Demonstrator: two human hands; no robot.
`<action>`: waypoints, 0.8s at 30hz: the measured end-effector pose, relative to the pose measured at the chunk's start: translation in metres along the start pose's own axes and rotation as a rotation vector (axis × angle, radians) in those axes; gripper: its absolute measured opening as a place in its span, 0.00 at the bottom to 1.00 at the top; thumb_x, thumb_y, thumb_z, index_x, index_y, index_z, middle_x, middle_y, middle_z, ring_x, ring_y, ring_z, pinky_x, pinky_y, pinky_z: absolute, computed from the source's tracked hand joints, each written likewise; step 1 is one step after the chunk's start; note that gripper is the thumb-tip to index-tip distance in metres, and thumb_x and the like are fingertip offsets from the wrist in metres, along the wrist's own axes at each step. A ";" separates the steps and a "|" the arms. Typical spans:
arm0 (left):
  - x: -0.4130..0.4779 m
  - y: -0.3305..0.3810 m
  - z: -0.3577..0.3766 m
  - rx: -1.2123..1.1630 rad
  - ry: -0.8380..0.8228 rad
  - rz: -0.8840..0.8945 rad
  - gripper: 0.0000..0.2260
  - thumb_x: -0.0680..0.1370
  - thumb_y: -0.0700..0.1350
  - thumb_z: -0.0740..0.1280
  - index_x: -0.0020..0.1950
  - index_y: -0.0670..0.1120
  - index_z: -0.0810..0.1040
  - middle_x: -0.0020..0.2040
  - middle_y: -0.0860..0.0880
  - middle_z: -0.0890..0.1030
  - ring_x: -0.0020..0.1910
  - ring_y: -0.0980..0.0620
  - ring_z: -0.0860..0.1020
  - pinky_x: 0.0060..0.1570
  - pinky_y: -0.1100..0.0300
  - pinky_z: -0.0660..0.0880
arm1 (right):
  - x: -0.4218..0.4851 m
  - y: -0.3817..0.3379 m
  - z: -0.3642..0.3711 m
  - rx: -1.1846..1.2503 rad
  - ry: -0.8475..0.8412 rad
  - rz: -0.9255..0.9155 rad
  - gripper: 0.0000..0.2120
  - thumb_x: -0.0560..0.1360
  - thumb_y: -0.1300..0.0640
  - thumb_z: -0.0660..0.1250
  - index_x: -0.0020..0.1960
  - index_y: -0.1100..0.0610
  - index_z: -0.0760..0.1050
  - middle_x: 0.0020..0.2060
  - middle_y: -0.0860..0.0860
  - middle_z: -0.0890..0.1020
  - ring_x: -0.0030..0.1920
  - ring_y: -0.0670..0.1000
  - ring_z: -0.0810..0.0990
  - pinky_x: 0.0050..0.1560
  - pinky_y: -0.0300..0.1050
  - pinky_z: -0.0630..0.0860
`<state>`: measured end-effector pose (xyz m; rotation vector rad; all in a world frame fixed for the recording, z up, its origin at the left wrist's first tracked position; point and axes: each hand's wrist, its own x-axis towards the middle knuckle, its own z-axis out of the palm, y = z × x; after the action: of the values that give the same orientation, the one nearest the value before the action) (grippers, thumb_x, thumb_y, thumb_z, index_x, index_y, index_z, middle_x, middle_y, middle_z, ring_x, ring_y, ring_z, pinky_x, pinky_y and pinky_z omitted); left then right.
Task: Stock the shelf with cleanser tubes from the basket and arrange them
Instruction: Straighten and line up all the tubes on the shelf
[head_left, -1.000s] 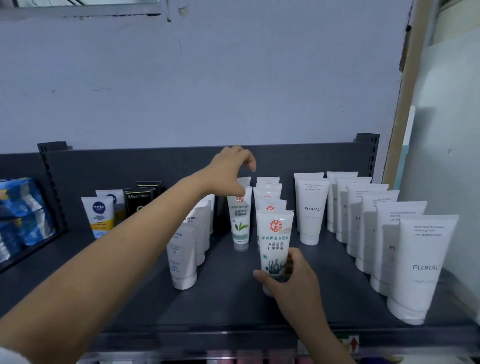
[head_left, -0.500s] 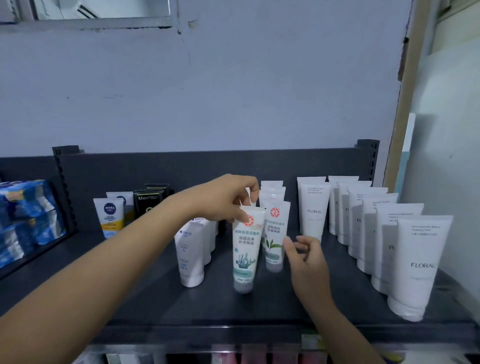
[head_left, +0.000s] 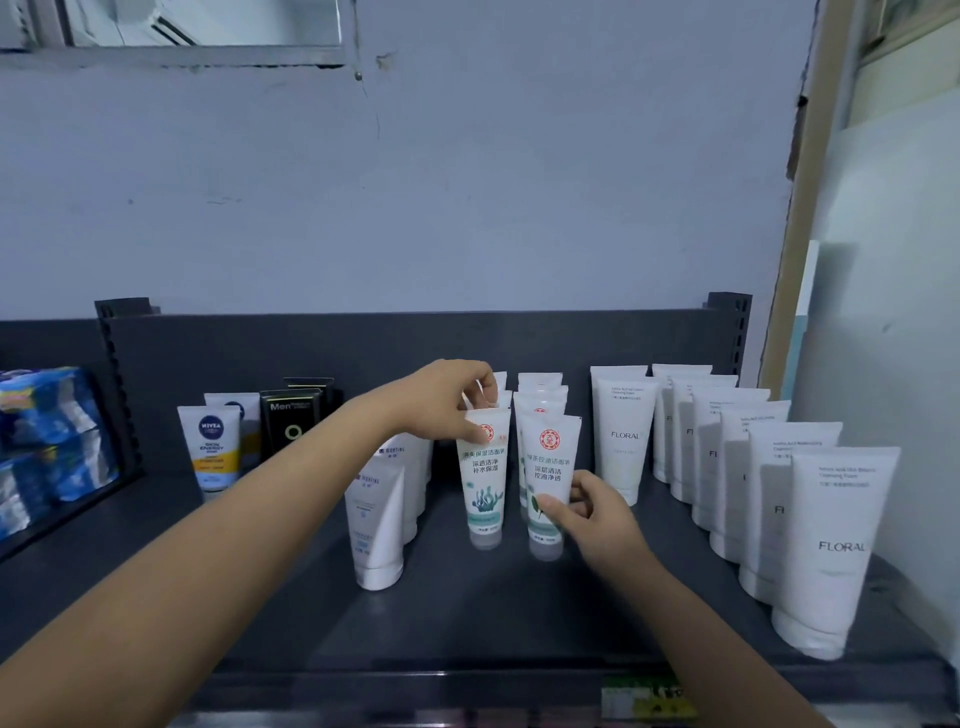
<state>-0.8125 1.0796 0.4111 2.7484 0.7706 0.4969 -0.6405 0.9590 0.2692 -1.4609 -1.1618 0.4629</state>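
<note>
Cleanser tubes upright, dark grey shelf, pale blue wall (cracked)

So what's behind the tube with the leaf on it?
A row of more tubes stands behind the leaf tube. Only their tops show; it covers their labels, so whether they match is hidden.

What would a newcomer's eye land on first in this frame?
The two hands at the middle of the shelf: the left hand pinches the top of the seaweed-print tube, the right hand holds the leaf-print tube beside it low down. Next, the rows of tall white FLORAL tubes along the right side.
</note>
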 end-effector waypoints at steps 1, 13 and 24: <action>0.004 0.003 -0.002 -0.005 -0.009 0.001 0.19 0.69 0.46 0.77 0.56 0.50 0.74 0.52 0.56 0.77 0.47 0.51 0.79 0.42 0.63 0.73 | 0.000 0.000 -0.001 0.012 -0.013 0.010 0.10 0.73 0.59 0.72 0.54 0.58 0.76 0.47 0.53 0.83 0.36 0.39 0.80 0.40 0.33 0.77; 0.089 0.023 0.010 0.222 -0.155 0.106 0.11 0.73 0.48 0.74 0.53 0.46 0.81 0.49 0.51 0.79 0.48 0.51 0.77 0.49 0.57 0.75 | 0.016 0.004 0.022 -0.065 0.203 0.008 0.50 0.51 0.40 0.81 0.67 0.51 0.63 0.62 0.46 0.71 0.63 0.47 0.71 0.63 0.51 0.73; 0.103 0.027 0.020 0.125 -0.155 0.124 0.11 0.72 0.45 0.75 0.51 0.41 0.83 0.47 0.45 0.84 0.42 0.52 0.78 0.47 0.57 0.76 | 0.032 0.014 0.037 -0.074 0.212 0.093 0.47 0.53 0.46 0.72 0.71 0.54 0.62 0.58 0.51 0.76 0.58 0.51 0.76 0.58 0.53 0.77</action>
<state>-0.7097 1.1096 0.4282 2.9210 0.6169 0.2619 -0.6510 1.0071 0.2571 -1.5922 -0.9541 0.3219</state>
